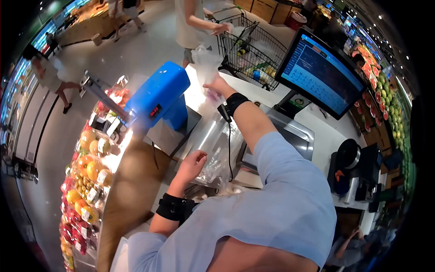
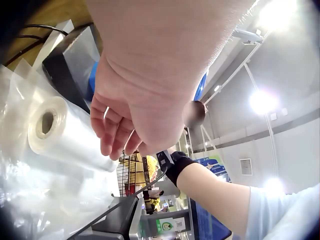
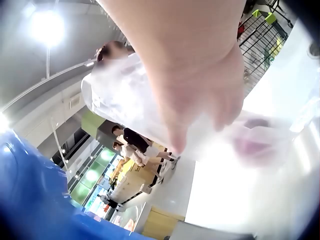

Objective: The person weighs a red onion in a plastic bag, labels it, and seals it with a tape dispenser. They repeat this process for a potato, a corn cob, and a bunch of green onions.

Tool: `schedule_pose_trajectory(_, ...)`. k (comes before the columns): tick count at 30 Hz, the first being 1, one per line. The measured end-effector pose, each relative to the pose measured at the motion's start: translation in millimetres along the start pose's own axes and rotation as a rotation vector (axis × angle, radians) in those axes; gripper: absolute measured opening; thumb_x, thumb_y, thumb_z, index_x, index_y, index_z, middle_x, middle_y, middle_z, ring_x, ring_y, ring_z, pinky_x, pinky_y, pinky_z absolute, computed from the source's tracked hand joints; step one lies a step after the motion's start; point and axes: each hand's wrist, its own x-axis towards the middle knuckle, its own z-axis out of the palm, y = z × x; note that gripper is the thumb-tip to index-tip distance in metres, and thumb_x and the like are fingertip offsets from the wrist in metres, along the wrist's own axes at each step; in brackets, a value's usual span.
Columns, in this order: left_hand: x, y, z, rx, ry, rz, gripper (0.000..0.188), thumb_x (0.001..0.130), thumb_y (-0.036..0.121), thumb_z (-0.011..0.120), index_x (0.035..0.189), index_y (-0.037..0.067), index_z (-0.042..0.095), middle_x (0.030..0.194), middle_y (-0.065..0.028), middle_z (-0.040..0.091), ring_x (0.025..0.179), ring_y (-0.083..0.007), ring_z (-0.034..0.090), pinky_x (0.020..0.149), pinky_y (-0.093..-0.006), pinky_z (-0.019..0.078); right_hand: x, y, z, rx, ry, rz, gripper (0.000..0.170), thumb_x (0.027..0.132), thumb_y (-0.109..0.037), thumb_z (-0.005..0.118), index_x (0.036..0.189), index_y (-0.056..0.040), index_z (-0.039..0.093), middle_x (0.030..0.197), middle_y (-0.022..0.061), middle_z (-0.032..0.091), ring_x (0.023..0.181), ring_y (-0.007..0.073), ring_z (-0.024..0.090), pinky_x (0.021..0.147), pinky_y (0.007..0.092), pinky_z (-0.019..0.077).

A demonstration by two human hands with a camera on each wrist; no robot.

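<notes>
My right hand [image 1: 218, 86] grips a translucent plastic bag [image 1: 206, 61] over the far end of the counter. The bag's top puffs up beyond my fingers, and something pinkish-purple [image 3: 254, 145] shows blurred inside it, below my hand [image 3: 205, 95] in the right wrist view. My left hand [image 1: 192, 165] hovers with loosely bent fingers at the left side of clear plastic sheeting [image 1: 210, 149], holding nothing. A roll of clear plastic [image 2: 47, 125] lies beside my left hand [image 2: 135, 110] in the left wrist view.
A blue machine [image 1: 165, 93] with a red display stands left of my right hand. To the right are a metal scale plate [image 1: 294, 136] and a touchscreen [image 1: 319, 72]. A person [image 1: 188, 22] stands across the counter by a shopping cart [image 1: 249, 45]. Packed fruit [image 1: 90, 170] lines the left.
</notes>
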Motion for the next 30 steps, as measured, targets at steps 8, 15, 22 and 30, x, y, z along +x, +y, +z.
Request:
schedule_pose_trajectory(8, 14, -15, -11, -0.045, 0.009, -0.001, 0.019, 0.088, 0.016, 0.058, 0.101, 0.002, 0.062, 0.087, -0.0096, 0.066, 0.083, -0.0167, 0.063, 0.071, -0.0285, 0.0487, -14, 8, -1, -0.077, 0.477, -0.067, 0.035, 0.084, -0.033, 0.06, 0.081, 0.0, 0.07, 0.074, 0.0194, 0.066, 0.07, 0.0333, 0.065, 0.068, 0.0409, 0.05)
schedule_pose_trajectory(15, 49, -18, 4, -0.124, 0.188, 0.214, 0.012, 0.087, 0.009, 0.057, 0.094, 0.001, 0.063, 0.085, -0.0097, 0.066, 0.077, -0.0171, 0.063, 0.069, -0.0277, 0.0484, -143, -94, -91, 0.468, 0.401, -0.032, 0.027, 0.087, -0.022, 0.061, 0.082, 0.0039, 0.069, 0.056, 0.0087, 0.062, 0.054, 0.0149, 0.062, 0.054, 0.0286, 0.0501)
schedule_pose_trajectory(22, 46, 33, 32, -0.124, 0.061, 0.277, 0.013, 0.088, 0.01, 0.056, 0.096, 0.001, 0.061, 0.085, -0.0084, 0.065, 0.076, -0.0136, 0.06, 0.061, -0.0252, 0.0454, -262, -90, -179, 0.812, 0.613, -0.05, 0.025, 0.088, -0.017, 0.063, 0.099, 0.0051, 0.062, 0.089, 0.0109, 0.065, 0.06, 0.0175, 0.063, 0.055, 0.0271, 0.0528)
schedule_pose_trajectory(30, 38, 42, 100, -0.081, -0.069, 0.286, 0.014, 0.087, 0.013, 0.057, 0.094, 0.002, 0.062, 0.085, -0.0094, 0.065, 0.078, -0.0183, 0.062, 0.06, -0.0286, 0.0461, -356, -15, -239, 0.698, 0.755, 0.005, 0.021, 0.088, -0.013, 0.062, 0.099, 0.0059, 0.062, 0.083, 0.0089, 0.063, 0.06, 0.0165, 0.063, 0.055, 0.0262, 0.0524)
